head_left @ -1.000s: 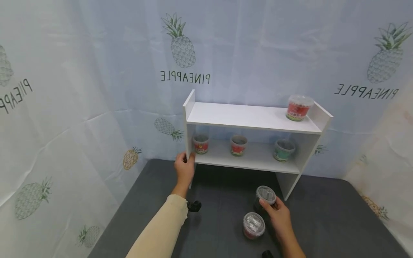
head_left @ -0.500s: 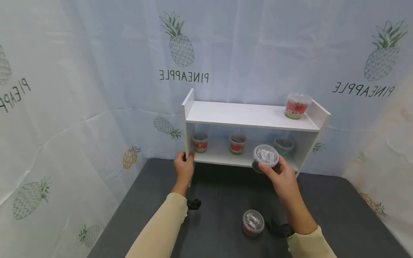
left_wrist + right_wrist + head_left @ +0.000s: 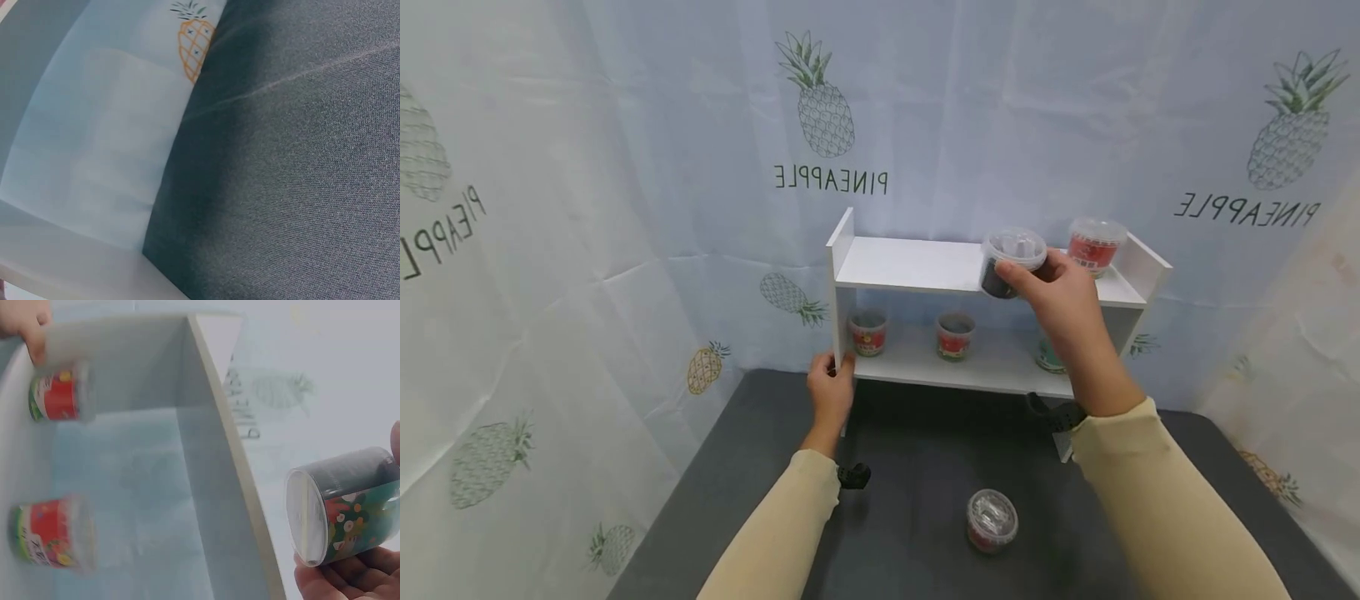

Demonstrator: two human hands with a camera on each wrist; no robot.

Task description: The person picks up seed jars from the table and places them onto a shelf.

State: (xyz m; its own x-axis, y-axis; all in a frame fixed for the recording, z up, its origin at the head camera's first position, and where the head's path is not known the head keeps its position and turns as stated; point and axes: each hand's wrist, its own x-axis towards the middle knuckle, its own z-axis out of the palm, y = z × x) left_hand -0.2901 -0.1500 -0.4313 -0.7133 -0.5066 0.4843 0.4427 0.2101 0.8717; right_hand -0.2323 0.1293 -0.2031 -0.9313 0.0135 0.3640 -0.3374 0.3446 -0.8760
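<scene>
My right hand (image 3: 1067, 304) grips a clear-lidded plastic tub (image 3: 997, 275), holding it at the front of the white shelf unit's top board (image 3: 910, 262). In the right wrist view the held tub (image 3: 350, 506) shows a teal and orange patterned label, with fingers (image 3: 356, 575) around it. My left hand (image 3: 830, 393) grips the unit's left side panel (image 3: 844, 312) near the lower board; its fingertips are partly hidden. A red-labelled tub (image 3: 1092, 250) sits at the top board's right end, just behind the right hand. The left wrist view shows no hand.
Two red-labelled tubs, left (image 3: 868, 340) and middle (image 3: 955, 342), stand on the lower board. A green-labelled tub (image 3: 1049, 358) there is partly covered by the right arm. Another lidded tub (image 3: 992, 523) is on the dark tabletop (image 3: 910, 467). A pineapple-print curtain (image 3: 700, 167) hangs behind.
My right hand has lifted the tub from the tabletop, past the lower board, up to the top board's front edge. My left hand keeps its grip on the side panel.
</scene>
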